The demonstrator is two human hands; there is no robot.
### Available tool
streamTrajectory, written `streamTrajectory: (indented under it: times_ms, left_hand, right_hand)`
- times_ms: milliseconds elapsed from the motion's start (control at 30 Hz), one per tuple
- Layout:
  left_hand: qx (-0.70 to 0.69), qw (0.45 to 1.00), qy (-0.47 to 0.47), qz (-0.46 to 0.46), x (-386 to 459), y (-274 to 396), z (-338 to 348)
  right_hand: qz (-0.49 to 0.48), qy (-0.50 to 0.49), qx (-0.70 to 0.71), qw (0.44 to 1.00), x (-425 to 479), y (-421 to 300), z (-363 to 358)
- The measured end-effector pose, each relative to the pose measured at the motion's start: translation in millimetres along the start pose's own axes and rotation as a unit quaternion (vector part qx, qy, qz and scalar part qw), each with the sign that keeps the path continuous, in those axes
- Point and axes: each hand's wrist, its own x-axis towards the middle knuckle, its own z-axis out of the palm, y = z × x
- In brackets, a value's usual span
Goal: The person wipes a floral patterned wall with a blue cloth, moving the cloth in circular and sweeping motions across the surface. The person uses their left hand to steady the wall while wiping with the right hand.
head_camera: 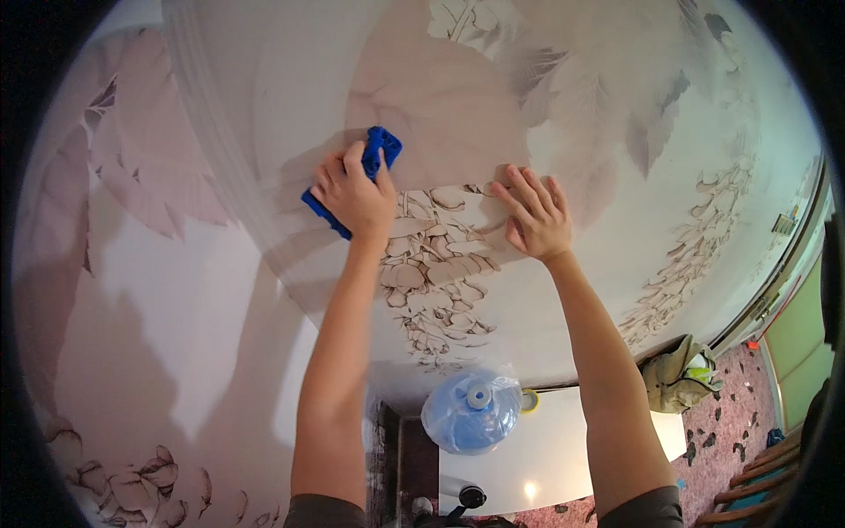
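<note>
Both arms reach up to a wall covered in floral wallpaper (462, 152), printed with pink leaves and brown-outlined blossoms. My left hand (356, 191) grips a crumpled blue cloth (384, 146) against the wallpaper, close to a vertical strip or corner line. Part of the cloth sticks out below the fingers on the left; the palm hides its middle. To the right, my right hand (538, 214) rests with spread fingers on the wallpaper and holds nothing. The printed blossom cluster lies between and below the two hands.
Below stands a large blue water bottle (472, 412) under clear plastic, at a white tabletop (548, 455). A yellow-rimmed roll (529, 400) is beside it. An open khaki bag (676, 376) sits at the right. Wooden slats (759, 478) and a pink, dark-spotted floor (726, 409) show lower right.
</note>
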Motion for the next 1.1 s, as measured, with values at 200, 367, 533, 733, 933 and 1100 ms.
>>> streamTrajectory:
  times_ms: [200,367,533,733,933,1100]
  left_hand:
    - [-0.050,0.981,-0.108,0.150,-53.2,45.5,0.9]
    - [-0.088,0.925,-0.114,0.352,-68.8,33.9,4.5]
    - [-0.079,0.961,-0.109,0.242,-7.2,10.3,-3.6]
    - [-0.105,0.956,-0.130,0.240,-71.1,1.5,-3.1]
    - [-0.189,0.930,-0.161,0.272,-121.5,-9.3,-8.7]
    - [-0.055,0.955,-0.094,0.277,-43.4,-25.3,-13.7]
  right_hand:
    - [-0.004,-0.005,0.011,1.000,-1.3,-1.5,-0.7]
    - [0.004,-0.011,0.013,1.000,2.2,-4.1,2.5]
    - [-0.006,0.003,-0.011,1.000,-3.5,3.9,1.6]
    - [0.002,0.010,-0.007,1.000,0.7,-4.7,4.3]
    - [-0.001,0.016,-0.013,1.000,-1.1,-3.3,6.8]
    - [-0.003,0.022,-0.024,0.999,-3.6,0.0,8.0]
